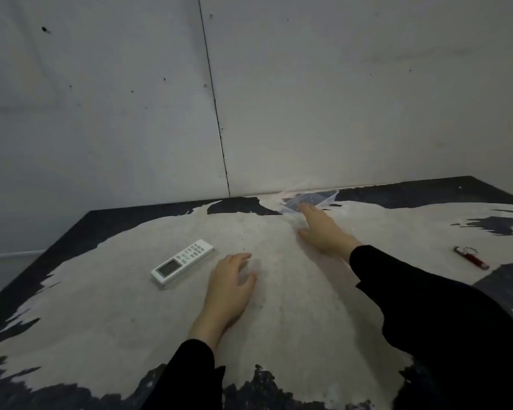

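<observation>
Right hand [323, 229] reaches clear container [311, 199], seemingly touching.

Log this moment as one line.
right hand: fingertips at clear container, far table edge | left hand: holds nothing | remote: beside left hand, untouched

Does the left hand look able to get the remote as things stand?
Likely yes: the left hand lies open beside the remote, with only bare table between them.

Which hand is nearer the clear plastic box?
Right. The right hand has fingertips at the near edge of the clear plastic box; the left hand lies far short, beside the remote.
</observation>
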`<state>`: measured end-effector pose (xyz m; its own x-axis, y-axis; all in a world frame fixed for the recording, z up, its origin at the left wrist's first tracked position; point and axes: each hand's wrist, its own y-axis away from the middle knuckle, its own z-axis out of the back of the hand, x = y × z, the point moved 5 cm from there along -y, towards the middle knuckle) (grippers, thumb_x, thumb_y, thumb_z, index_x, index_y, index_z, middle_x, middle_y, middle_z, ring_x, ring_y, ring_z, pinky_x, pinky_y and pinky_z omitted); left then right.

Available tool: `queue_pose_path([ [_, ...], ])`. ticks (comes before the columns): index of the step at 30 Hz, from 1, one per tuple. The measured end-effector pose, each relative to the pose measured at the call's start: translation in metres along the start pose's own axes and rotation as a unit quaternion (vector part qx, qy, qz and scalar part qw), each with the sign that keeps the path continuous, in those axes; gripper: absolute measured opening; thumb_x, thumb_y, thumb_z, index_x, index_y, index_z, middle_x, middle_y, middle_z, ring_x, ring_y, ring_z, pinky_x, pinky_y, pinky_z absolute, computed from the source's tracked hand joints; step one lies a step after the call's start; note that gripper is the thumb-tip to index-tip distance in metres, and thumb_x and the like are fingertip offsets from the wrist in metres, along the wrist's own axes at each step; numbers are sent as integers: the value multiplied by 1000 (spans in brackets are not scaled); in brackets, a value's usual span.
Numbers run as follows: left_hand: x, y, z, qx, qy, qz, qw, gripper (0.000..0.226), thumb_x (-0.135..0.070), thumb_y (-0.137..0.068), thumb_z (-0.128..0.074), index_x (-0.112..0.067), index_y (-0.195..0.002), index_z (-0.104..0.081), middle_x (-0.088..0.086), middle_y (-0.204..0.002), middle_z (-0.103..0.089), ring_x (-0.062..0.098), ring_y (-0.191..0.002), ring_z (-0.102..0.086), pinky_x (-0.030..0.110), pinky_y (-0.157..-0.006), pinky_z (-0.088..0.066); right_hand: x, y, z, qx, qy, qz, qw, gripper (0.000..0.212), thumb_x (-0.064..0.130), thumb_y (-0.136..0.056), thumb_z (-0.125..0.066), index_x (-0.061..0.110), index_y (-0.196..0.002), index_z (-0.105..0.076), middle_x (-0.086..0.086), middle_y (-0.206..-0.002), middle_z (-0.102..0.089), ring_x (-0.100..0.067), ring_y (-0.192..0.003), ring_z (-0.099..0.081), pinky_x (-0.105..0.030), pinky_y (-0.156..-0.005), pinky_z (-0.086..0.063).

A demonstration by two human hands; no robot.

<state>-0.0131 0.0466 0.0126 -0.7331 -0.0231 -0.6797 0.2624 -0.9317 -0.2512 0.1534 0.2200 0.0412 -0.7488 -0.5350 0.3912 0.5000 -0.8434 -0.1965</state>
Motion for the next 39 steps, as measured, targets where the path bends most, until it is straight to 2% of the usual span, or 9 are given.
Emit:
queue_pose_path([
  [6,-2,-4,-4,-15,-75,-40,996,35,-35,-87,-51,-24,-120,-54,-5,-121,-53,14,-114,-46,31,-102,-32,-5,7,1,-53,-44,-10,998,35,9,-86,-49,4,-121,-54,-18,-126,-54,-33,-113,-52,-34,-96,-39],
  [9,-1,-4,-2,-16,-73,-44,996,32,-34,-87,-52,-22,-116,-57,-3,-119,-54,15,-112,-47,31,-100,-33,-5,29,8,-76,-48,-2,996,23,30,-90,-50,11,-97,-62,-9,-106,-58,-25,-94,-56,-33,-83,-42],
  [13,-3,-4,0,-14,-59,-38,997,30,-32,-87,-52,-22,-115,-58,-3,-119,-56,15,-113,-48,32,-102,-35,-7,70,15,-88,-77,24,993,33,42,-90,-49,15,-73,-56,2,-92,-51,-11,-75,-52,-29,-73,-42],
  [17,-9,2,5,-60,39,-40,997,30,-32,-90,-50,-21,-118,-54,2,-121,-57,15,-110,-53,40,-100,-45,-4,105,20,-62,-188,59,978,5,22,-89,-54,21,-91,-58,6,-112,-53,-5,-92,-58,-14,-73,-48],
  [23,-18,5,7,-93,171,5,981,40,-38,-92,-45,-27,-130,-42,-5,-115,-56,16,-101,-58,31,-86,-45,0,117,24,-20,-283,50,958,47,-5,-83,-38,33,-103,-57,20,-121,-56,-2,-102,-60,-24,-82,-50],
  [28,-25,5,8,-82,338,43,937,25,-36,-93,-45,-23,-106,-60,-3,-92,-62,18,-83,-60,22,-73,-47,-2,114,27,-14,-246,63,967,54,-12,-75,-32,27,-100,-60,8,-120,-62,-8,-99,-64,-29,-81,-50],
  [32,-28,7,3,-54,342,62,936,42,-47,-88,-48,-8,-92,-65,8,-92,-67,17,-77,-60,30,-74,-48,-3,113,30,-8,-213,75,974,51,-13,-74,-31,22,-96,-62,5,-115,-65,-10,-92,-66,-8,-63,-42],
  [35,-27,7,10,-75,305,57,948,37,-38,-85,-58,-24,-118,-52,3,-106,-63,20,-85,-62,29,-74,-48,-6,110,31,-5,-185,74,980,50,-15,-72,-32,19,-91,-63,3,-103,-67,-14,-95,-65,-4,-65,-41],
  [39,-28,11,18,-30,228,8,973,28,-29,-77,-71,-26,-104,-63,-2,-90,-71,11,-90,-65,31,-88,-50,-8,108,31,-32,-166,56,984,48,-12,-79,-33,23,-98,-59,9,-103,-62,-12,-93,-64,-8,-68,-44],
])
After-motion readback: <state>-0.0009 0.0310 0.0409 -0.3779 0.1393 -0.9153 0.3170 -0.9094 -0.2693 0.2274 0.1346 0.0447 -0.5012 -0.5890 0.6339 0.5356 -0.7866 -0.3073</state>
